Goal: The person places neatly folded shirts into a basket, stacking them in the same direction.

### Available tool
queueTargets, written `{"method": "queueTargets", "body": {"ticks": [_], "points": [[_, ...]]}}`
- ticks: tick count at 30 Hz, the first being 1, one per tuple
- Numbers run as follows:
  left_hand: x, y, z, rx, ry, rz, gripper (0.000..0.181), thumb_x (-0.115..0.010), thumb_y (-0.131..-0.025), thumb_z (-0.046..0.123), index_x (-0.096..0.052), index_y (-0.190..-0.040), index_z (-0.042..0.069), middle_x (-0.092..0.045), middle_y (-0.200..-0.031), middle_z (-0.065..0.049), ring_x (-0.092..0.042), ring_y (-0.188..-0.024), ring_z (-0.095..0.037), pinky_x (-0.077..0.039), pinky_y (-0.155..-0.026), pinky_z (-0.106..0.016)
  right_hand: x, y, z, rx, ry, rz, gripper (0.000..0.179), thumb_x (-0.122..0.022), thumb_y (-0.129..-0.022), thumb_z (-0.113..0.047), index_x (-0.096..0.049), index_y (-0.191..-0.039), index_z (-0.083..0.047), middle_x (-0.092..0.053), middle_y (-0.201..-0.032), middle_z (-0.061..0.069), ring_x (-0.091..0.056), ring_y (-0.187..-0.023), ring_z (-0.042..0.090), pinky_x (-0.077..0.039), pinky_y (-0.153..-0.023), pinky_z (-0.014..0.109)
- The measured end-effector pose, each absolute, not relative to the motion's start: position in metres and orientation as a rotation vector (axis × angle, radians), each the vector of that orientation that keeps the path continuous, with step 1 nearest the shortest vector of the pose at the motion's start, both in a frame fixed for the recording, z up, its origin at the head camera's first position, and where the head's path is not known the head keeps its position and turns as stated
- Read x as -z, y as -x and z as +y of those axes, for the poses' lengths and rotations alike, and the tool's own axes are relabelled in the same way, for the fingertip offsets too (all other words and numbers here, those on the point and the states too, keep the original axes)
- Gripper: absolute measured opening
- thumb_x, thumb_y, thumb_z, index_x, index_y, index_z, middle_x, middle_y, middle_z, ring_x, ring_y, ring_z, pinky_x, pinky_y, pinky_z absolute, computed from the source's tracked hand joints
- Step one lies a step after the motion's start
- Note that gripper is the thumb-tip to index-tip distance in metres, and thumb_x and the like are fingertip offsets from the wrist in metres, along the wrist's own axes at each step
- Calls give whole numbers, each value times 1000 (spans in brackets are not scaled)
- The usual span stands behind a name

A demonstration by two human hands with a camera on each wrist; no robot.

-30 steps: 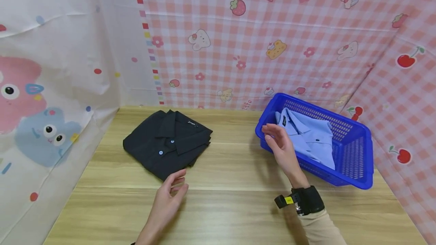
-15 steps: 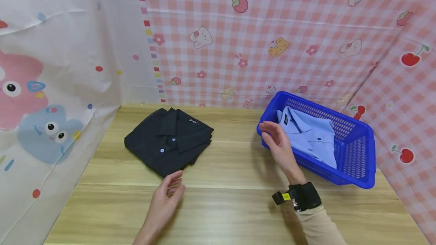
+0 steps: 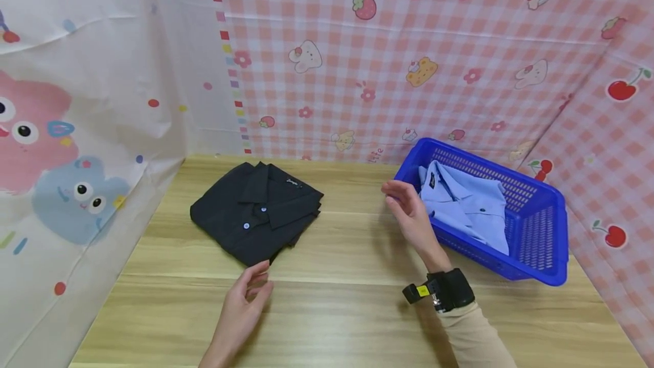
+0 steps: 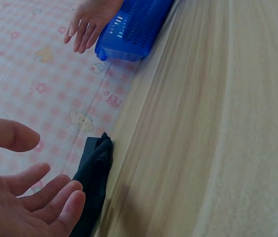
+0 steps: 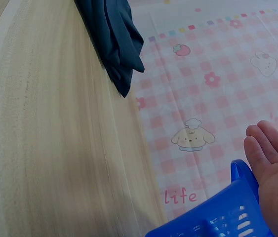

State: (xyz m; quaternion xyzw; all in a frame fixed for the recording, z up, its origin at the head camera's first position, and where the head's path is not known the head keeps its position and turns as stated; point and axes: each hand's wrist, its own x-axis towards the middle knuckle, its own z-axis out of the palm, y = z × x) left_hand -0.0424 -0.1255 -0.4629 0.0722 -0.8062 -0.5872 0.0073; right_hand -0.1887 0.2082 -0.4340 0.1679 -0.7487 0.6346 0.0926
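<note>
A folded black shirt (image 3: 258, 209) with pale buttons lies on the left part of the table. Close to its near corner is my left hand (image 3: 242, 302), fingers loosely bent and nothing in them; the left wrist view shows the palm (image 4: 25, 202) bare. A blue plastic basket (image 3: 554, 231) stands at the right, with a folded light blue shirt (image 3: 467, 203) inside against its left end. My right hand (image 3: 415, 217) hovers by the basket's left edge, over part of its rim. Its fingers (image 5: 272, 143) are relaxed and hold nothing. Whether it touches the rim I cannot tell.
The wooden table (image 3: 332, 300) meets a pink checked cloth wall (image 3: 378, 61) at the back. A white printed sheet (image 3: 117, 101) hangs on the left, and more checked cloth (image 3: 608, 158) closes the right side near the basket.
My right hand has drifted slightly left and away from the light blue shirt. The left hand has edged a little left, off the black shirt's corner. The head view has shifted slightly.
</note>
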Motion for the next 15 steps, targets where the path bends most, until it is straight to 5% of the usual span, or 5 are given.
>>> {"method": "queueTargets", "body": {"ticks": [9,15], "points": [[465,40,-127,1837,-241,-2524,42,-65,-101,7,-57,-141,0,-63,-140,-16,-60,-125,-29,-52,-98,-28,437,194,197,-1910,-551,-2239,37,-52,-107,-4,-46,-142,7,-53,-139,31,-53,-130,33,-44,-105,16],[466,38,-132,1834,-278,-2519,43,-64,-101,8,-56,-143,0,-61,-142,-15,-59,-127,-28,-51,-97,-25,442,196,190,-1946,-543,-2231,36,-53,-107,-4,-47,-141,7,-54,-138,30,-53,-131,34,-45,-105,17]]}}
